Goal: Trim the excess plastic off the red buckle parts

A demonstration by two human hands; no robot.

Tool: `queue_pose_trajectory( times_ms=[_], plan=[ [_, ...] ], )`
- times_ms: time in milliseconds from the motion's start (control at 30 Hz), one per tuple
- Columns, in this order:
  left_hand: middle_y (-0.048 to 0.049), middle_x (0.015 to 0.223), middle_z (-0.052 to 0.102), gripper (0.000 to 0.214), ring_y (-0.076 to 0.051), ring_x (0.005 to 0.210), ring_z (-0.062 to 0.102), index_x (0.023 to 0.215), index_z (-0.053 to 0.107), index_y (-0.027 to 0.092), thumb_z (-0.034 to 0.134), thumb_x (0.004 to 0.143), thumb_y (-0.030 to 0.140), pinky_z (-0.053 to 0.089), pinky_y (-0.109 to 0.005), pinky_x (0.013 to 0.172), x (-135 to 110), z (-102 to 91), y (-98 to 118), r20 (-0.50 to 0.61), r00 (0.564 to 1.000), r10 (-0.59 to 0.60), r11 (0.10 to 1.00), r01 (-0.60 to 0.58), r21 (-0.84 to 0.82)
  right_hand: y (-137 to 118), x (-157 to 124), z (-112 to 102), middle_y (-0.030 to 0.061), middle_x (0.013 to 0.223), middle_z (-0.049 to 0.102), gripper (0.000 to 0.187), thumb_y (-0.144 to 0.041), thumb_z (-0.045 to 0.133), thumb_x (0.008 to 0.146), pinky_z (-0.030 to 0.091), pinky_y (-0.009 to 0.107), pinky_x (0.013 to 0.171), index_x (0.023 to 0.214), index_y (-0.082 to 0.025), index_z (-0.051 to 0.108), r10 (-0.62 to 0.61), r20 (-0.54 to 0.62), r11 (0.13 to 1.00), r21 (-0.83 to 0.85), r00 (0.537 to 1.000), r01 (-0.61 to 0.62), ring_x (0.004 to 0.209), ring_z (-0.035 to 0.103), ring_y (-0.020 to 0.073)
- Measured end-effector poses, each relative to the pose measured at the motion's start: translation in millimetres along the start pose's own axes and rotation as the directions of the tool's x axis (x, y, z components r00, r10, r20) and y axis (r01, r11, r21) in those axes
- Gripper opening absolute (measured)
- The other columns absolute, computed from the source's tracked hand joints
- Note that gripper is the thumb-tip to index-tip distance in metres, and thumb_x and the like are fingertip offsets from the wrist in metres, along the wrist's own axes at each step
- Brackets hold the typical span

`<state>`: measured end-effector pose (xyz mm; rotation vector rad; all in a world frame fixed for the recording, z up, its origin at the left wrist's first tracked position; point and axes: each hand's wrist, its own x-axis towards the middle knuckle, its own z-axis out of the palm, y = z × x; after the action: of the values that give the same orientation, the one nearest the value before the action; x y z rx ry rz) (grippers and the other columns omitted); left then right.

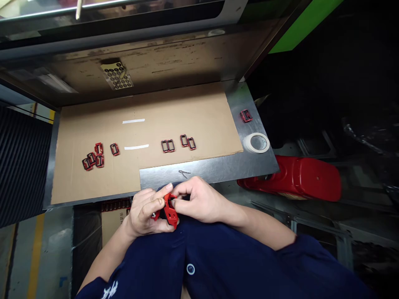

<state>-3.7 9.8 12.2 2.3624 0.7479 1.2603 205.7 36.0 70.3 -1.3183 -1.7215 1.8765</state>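
Note:
My left hand and my right hand meet just below the near edge of the metal bench, close to my dark blue clothing. Together they pinch a small red plastic part, fingers curled round it from both sides. Several small red-and-black frame pieces lie on the cardboard sheet: a cluster at the left, a single piece, a pair and another pair towards the middle. One more red piece rests on the bare metal at the right.
A roll of white tape sits on the metal bench at the right. A thin metal pin lies near the front edge. A sheet of black dots lies at the back. A red container lies below right.

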Motion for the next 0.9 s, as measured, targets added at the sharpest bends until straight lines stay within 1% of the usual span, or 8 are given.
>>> queue_pose_trajectory(
  times_ms=[233,333,400,500,600,733,800,900],
  plan=[
    [-0.0248,0.129,0.069,0.100,-0.015,0.062,0.073,0.150,0.035,0.023,0.089,0.069,0.046,0.050,-0.026,0.054,3,1.3,2,-0.040,0.999,-0.025,1.000,0.024,-0.013,1,-1,-4,-0.0036,0.065,0.065,0.017,-0.020,0.061,0.075,0.038,0.021,0.055,0.081,-0.015,0.076,-0.029,0.065,0.999,0.045,0.998,0.026,0.058,0.051,0.0087],
    [-0.0242,0.128,0.070,0.104,-0.016,0.062,0.074,0.150,0.036,0.022,0.091,0.065,0.046,0.051,-0.027,0.053,4,2.3,2,-0.043,0.999,-0.016,1.000,0.016,0.001,2,-1,0,-0.0031,0.062,0.064,0.012,-0.022,0.062,0.077,0.038,0.022,0.053,0.073,-0.015,0.072,-0.035,0.010,0.999,-0.038,0.999,0.036,0.055,0.051,0.0089],
    [-0.0235,0.126,0.071,0.105,-0.017,0.062,0.074,0.149,0.036,0.022,0.092,0.063,0.046,0.053,-0.027,0.053,3,3.3,2,-0.042,0.999,-0.023,1.000,0.024,0.012,3,0,5,-0.0036,0.055,0.059,0.018,-0.021,0.060,0.080,0.039,0.022,0.053,0.062,-0.017,0.065,-0.096,-0.052,0.986,-0.144,0.994,0.088,0.050,0.047,0.0083],
    [-0.0208,0.124,0.073,0.106,-0.020,0.070,0.077,0.147,0.039,0.024,0.093,0.059,0.047,0.057,-0.030,0.057,-4,6.0,2,-0.058,0.995,-0.076,0.997,0.077,0.007,6,1,11,-0.0042,0.049,0.050,0.034,-0.021,0.055,0.087,0.050,0.029,0.075,0.054,-0.018,0.055,-0.268,-0.125,0.926,-0.308,0.955,0.219,0.047,0.044,0.0085],
    [-0.0185,0.120,0.075,0.102,-0.026,0.085,0.079,0.141,0.045,0.024,0.095,0.055,0.045,0.063,-0.036,0.068,-15,9.9,3,-0.100,0.980,-0.174,0.984,0.167,-0.068,11,2,8,-0.0028,0.046,0.048,0.044,-0.027,0.049,0.096,0.050,0.037,0.095,0.053,-0.020,0.055,-0.343,-0.222,0.897,-0.367,0.913,0.248,0.048,0.047,0.0106],
    [-0.0187,0.126,0.072,0.092,-0.027,0.091,0.078,0.137,0.048,0.024,0.094,0.059,0.038,0.064,-0.038,0.075,-28,15.0,6,-0.143,0.945,-0.292,0.944,0.262,-0.200,24,5,-3,0.0008,0.052,0.061,0.041,-0.039,0.052,0.098,0.053,0.030,0.073,0.066,-0.018,0.067,-0.151,-0.378,0.988,-0.092,0.914,0.125,0.055,0.062,0.0143],
    [-0.0200,0.129,0.069,0.087,-0.025,0.090,0.078,0.138,0.046,0.023,0.091,0.064,0.035,0.064,-0.037,0.075,-30,16.5,7,-0.147,0.929,-0.339,0.916,0.290,-0.276,33,7,-5,0.0014,0.058,0.067,0.031,-0.040,0.059,0.094,0.052,0.028,0.067,0.079,-0.016,0.071,-0.049,-0.339,0.992,0.096,0.939,0.086,0.060,0.066,0.0153],
    [-0.0200,0.129,0.069,0.078,-0.027,0.100,0.077,0.137,0.044,0.022,0.086,0.072,0.032,0.063,-0.037,0.080,-27,17.5,9,-0.117,0.913,-0.392,0.866,0.323,-0.382,42,8,-4,0.0026,0.072,0.074,0.023,-0.033,0.065,0.089,0.053,0.029,0.074,0.102,-0.014,0.071,-0.022,-0.185,0.944,0.319,0.983,0.081,0.072,0.071,0.0161]
  ],
)
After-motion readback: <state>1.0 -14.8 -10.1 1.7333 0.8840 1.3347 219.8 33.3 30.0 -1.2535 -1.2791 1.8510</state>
